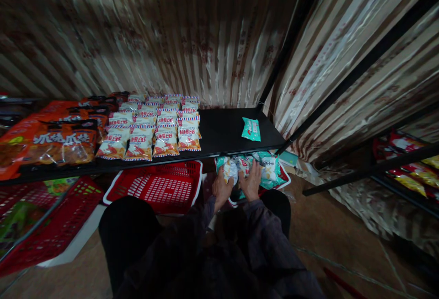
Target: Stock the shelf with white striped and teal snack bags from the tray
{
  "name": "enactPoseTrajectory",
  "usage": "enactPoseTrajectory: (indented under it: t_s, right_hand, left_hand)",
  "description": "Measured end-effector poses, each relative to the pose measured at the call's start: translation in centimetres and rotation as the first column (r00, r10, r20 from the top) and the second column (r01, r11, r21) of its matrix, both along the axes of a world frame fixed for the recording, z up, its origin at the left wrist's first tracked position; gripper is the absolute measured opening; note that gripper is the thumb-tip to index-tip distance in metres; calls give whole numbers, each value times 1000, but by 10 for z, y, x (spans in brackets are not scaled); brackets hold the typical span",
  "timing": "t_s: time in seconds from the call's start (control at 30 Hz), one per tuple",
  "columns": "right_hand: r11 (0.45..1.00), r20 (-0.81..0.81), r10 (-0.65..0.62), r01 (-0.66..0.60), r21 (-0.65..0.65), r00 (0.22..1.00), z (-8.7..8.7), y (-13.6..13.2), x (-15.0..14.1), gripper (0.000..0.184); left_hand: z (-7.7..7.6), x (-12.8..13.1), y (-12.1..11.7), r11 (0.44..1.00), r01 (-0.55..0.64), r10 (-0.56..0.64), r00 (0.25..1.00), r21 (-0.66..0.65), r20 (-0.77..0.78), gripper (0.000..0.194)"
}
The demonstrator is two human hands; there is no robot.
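Observation:
Both hands are down in a red basket with a white rim, low in front of the black shelf and filled with teal and white snack bags. My left hand closes on a snack bag at the basket's left side. Beside it, my right hand grips another snack bag, fingers pointing away from me. The bags partly hide the fingertips. Above the basket, a single teal snack bag lies on the right part of the black shelf.
Rows of white snack bags fill the shelf's middle, with orange snack bags further left. A red basket sits below, another at left. Black posts rise at right, near a shelf of colourful packets. Striped curtain hangs behind.

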State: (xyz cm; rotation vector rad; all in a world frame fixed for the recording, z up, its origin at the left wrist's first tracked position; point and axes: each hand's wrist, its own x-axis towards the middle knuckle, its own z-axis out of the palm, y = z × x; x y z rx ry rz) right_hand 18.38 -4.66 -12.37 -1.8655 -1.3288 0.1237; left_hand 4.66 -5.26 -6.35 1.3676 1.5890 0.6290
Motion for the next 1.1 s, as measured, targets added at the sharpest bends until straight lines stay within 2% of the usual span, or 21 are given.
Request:
enactPoseTrajectory:
  t_s: [0.13,0.27,0.4,0.53,0.7,0.87,1.1]
  right_hand:
    - [990,8,122,-121,-67,992,-12,5,7,63]
    - [995,1,93,-93,30,996,-15,3,7,69]
    - [984,32,109,-112,139,994,4,-5,-4,63]
    - [973,-6,173,-170,157,985,27,-7,-19,59]
    - [975,-174,212,-195,110,962,41,-2,-31,63]
    - [975,-348,218,-221,32,912,44,2,-32,68]
    - [953,-411,291,-301,42,864,60,12,-26,66]
  left_hand:
    - [-5,-2,3,998,30,-29,999,-57,24,63]
    - [-8,-8,1,999,10,-8,998,-31,64,62]
    - [-4,-14,-2,1000,-24,26,993,-17,116,61]
    - [1,-24,2,999,-53,50,966,8,254,60]
    - [5,-33,9,999,-24,3,867,36,498,59]
    - [9,-32,12,999,-8,27,768,-33,640,58]
    - [14,-28,24,998,56,-9,573,-29,820,64]
